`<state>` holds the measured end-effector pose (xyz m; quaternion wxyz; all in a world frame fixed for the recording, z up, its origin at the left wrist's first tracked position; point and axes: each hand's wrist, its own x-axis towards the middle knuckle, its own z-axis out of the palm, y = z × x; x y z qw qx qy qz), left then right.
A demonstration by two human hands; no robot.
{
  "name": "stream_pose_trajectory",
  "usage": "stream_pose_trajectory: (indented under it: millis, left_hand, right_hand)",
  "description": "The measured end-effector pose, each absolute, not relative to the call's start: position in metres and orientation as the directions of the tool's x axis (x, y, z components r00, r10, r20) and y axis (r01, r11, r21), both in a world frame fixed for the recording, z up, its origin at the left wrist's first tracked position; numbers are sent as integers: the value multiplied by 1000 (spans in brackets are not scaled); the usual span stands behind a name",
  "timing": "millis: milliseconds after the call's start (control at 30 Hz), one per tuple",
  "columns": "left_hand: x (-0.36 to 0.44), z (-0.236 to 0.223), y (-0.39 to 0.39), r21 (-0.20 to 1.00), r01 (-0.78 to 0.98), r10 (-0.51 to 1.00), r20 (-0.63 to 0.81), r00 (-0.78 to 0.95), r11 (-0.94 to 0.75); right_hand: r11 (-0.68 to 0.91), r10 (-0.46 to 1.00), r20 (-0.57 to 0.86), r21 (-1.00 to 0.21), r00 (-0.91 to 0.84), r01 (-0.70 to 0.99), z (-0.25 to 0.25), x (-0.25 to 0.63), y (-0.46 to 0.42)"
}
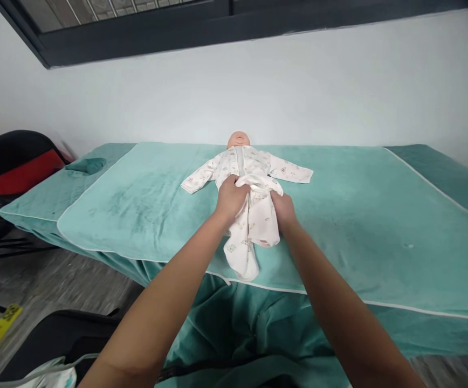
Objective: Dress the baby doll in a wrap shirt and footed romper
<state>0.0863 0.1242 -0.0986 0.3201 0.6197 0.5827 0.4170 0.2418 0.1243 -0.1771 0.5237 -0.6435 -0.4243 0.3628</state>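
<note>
A baby doll (239, 139) lies on its back on the green bed cover, its head toward the wall. It wears a white printed top (254, 157) with both sleeves spread out to the sides. My left hand (232, 198) grips the waist of white printed baby pants (263, 220) at their left side. The other side of the same waistband is pinched in my right hand (283, 209). The pants cover the doll's lower body, and their legs hang toward the near edge of the bed. The doll's own legs are hidden in the cloth.
The bed (355, 215) with its green velvet cover stands against a white wall under a dark window frame (145, 40). A black and red chair (19, 167) is at the left. Another black chair (60, 339) with some cloth stands at the near left.
</note>
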Motion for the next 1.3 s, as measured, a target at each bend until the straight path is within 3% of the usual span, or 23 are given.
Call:
stream_pose_trajectory:
  millis: [200, 433, 700, 800, 967, 1100, 1200, 1300]
  left_hand:
    - [93, -109, 133, 783, 617, 989, 141, -50, -80]
    - [86, -119, 137, 716, 695, 984, 164, -73, -68]
    - [94, -113, 135, 620, 765, 955, 296, -20, -176]
    - [96, -108, 139, 636, 743, 947, 322, -6, -211]
    - [83, -107, 140, 798, 564, 973, 226, 50, -214]
    - [55, -100, 132, 989, 146, 967, -6, 256, -32]
    - [36, -95, 125, 986, -94, 911, -85, 404, 134]
    - [26, -98, 119, 969, -167, 911, -102, 399, 181]
  right_hand:
    - [-140, 935, -27, -944, 353, 299, -181, 249, 145]
    - [-111, 908, 98, -882, 408, 459, -185, 247, 160]
    - [67, 880, 275, -879, 388, 471, -195, 247, 158]
    - [121, 862, 304, -900, 406, 418, -199, 248, 156]
    - [134, 866, 278, -930, 416, 343, -196, 248, 152]
    - [189, 887, 284, -943, 364, 275, -193, 247, 150]
    - [219, 899, 299, -940, 321, 262, -191, 247, 150]
    - [247, 907, 307, -942, 288, 228, -190, 249, 148]
